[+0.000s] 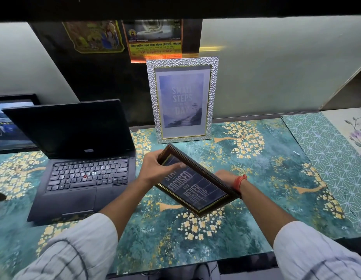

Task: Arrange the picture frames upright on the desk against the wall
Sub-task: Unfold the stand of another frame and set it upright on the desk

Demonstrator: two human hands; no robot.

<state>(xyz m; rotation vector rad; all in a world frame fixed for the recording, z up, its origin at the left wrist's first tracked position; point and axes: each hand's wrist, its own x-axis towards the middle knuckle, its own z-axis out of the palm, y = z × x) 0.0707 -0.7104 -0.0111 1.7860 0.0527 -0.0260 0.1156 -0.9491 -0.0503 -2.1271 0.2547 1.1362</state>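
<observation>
Both hands gripped the dark frame, left hand fingers over its top corner, right hand behind; best stood beside the silver frame, tilted back against the wall.

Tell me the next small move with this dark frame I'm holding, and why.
Probably rotate the dark frame upright and carry it toward the wall. Both the left hand and right hand hold it tilted above the desk, its text running diagonally. The silver frame already stands at the wall, with bare desk to its right, so setting it there seems sensible.
</observation>
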